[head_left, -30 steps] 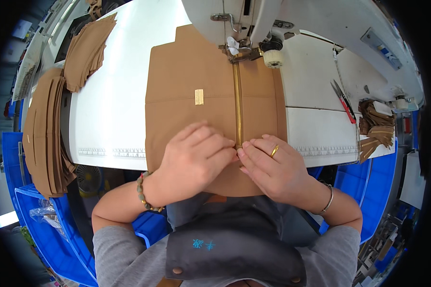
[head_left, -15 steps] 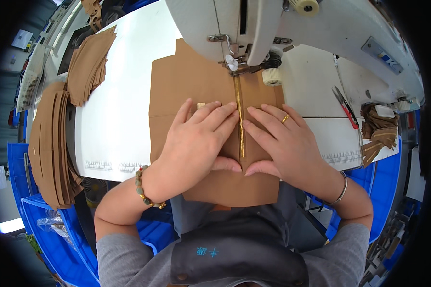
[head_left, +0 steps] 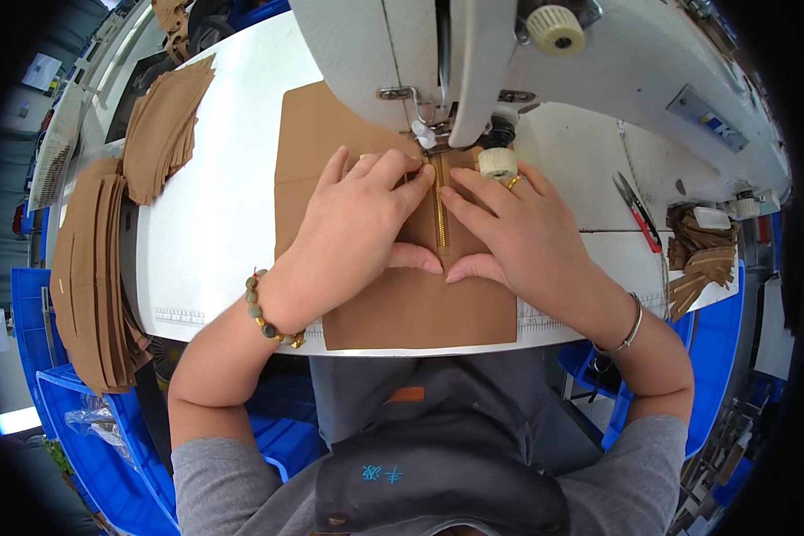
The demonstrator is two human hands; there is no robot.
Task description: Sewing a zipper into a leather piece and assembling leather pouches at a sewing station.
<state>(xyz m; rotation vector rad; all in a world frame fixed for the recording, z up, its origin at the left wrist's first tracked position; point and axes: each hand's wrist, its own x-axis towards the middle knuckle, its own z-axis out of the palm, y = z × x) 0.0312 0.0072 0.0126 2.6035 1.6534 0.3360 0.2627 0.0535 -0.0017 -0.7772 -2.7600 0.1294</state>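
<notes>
Since the earlier frame, the brown cloth [head_left: 420,313] has slid farther under the sewing machine [head_left: 353,54], and the left hand [head_left: 357,214] and right hand [head_left: 527,223] have moved forward with it; its near edge, which hung past the white counter [head_left: 232,179], now lies just inside the front edge.

At far left, a blue bin [head_left: 152,438] holds a clear plastic bag [head_left: 94,418]. Above it is a large stack [head_left: 94,277] of brown pieces, with a smaller stack [head_left: 168,125] just beyond. A printed ruler [head_left: 179,314] runs along the front of the counter.

At centre, the cloth lies flat beneath both hands. The left hand, with a beaded bracelet [head_left: 257,308] at its wrist, is spread on it, index finger bent beside the gold zipper [head_left: 440,214]. The zipper's far end reaches the needle area. The right hand is spread on the other side, wearing a ring [head_left: 513,181] and, at the wrist, a bangle [head_left: 634,322]. The thumbs point toward each other, nearly meeting below the zipper.

Farther right lie red-handled scissors [head_left: 639,214], then brown scraps [head_left: 701,250], and another blue container [head_left: 724,326] below.
</notes>
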